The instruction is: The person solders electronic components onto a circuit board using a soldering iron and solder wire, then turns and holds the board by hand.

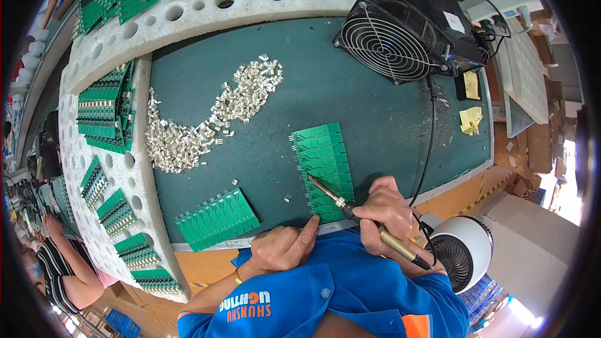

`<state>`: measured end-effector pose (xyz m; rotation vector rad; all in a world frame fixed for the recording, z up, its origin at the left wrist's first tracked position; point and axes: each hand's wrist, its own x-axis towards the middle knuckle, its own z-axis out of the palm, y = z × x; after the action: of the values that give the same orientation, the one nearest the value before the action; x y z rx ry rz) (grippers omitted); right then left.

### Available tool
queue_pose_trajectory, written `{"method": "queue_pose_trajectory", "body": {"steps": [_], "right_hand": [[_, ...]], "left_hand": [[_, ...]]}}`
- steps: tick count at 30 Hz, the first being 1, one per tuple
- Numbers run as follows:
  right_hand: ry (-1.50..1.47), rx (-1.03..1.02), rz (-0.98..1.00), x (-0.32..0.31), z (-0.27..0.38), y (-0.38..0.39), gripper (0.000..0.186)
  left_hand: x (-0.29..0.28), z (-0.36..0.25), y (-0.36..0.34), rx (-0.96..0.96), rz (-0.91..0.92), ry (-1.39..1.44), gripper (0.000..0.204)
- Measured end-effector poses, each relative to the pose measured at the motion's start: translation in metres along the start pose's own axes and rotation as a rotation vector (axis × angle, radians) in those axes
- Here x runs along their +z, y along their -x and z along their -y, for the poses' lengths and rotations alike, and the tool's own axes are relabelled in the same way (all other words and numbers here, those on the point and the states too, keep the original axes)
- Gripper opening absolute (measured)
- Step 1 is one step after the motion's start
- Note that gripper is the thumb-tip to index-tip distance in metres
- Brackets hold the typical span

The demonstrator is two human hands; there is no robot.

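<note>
We grip the soldering iron (pixel 395 246) w/ R hand (pixel 383 209), tip at L edge of grn. PCB (pixel 330 150); L hand (pixel 282 247), index extended, others curled (pinch unclear), touches PCB's near L corner.

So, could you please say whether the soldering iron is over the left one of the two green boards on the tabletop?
No, the soldering iron reaches over the right board, apart from the left board.
</note>
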<state>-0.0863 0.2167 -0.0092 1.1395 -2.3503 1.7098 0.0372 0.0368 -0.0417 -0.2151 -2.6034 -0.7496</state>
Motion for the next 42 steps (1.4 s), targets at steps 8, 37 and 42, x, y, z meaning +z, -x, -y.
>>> {"method": "queue_pose_trajectory", "body": {"steps": [8,37,42], "right_hand": [[0.003,-0.051,0.029,-0.001,-0.004,0.001,0.024],[-0.043,-0.07,-0.024,-0.008,-0.005,0.006,0.017],[-0.091,-0.111,-0.088,0.001,-0.01,0.007,0.022]], "left_hand": [[-0.002,0.001,0.0,0.005,0.011,-0.009,0.035],[-0.002,0.0,0.002,-0.007,0.013,0.006,0.035],[-0.002,0.002,0.004,0.008,0.025,0.007,0.036]]}}
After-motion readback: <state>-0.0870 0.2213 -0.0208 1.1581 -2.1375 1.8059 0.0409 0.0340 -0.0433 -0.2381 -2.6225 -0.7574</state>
